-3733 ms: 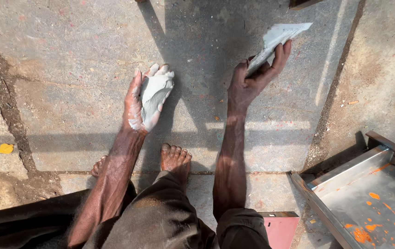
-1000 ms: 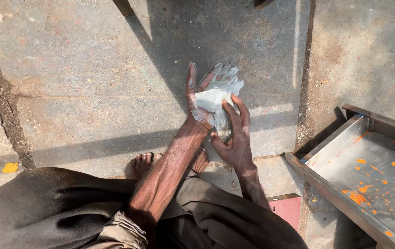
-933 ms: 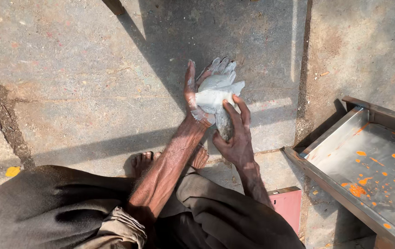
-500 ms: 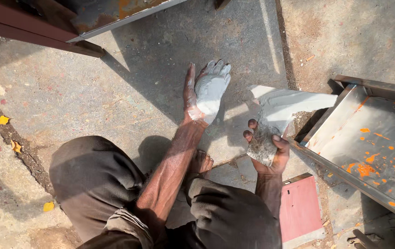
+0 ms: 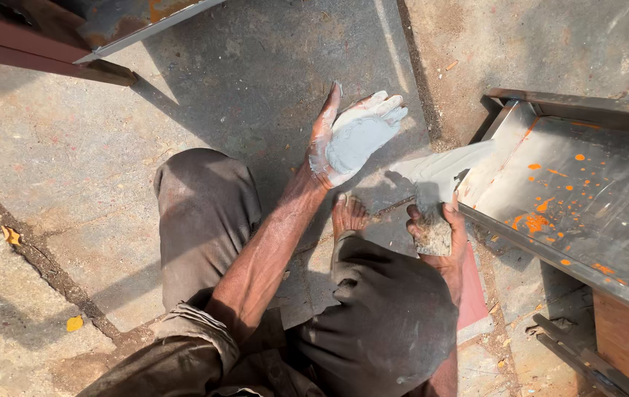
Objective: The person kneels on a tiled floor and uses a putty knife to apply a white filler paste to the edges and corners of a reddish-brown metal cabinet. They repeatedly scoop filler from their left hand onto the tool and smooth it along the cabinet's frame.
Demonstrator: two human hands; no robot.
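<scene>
My left hand (image 5: 350, 136) is held palm up over the stone floor, fingers together, with a lump of grey putty (image 5: 355, 140) lying in the palm. My right hand (image 5: 436, 234) grips the caked handle of a flat putty knife (image 5: 439, 173). Its pale blade points up and to the right, and its tip touches the edge of a grey metal panel (image 5: 586, 198) spattered with orange. My bare foot (image 5: 347, 215) rests on the floor between the two hands, and my knees in dark trousers fill the lower middle.
A second metal panel with a brown frame (image 5: 72, 44) leans in at the top left. A red block (image 5: 472, 294) lies under my right arm. Paving joints (image 5: 28, 246) with yellow petals run down the left side.
The hands were together, working the putty with the knife; they have since parted. My view and my right hand with the knife moved right, to the grey panel's edge.
</scene>
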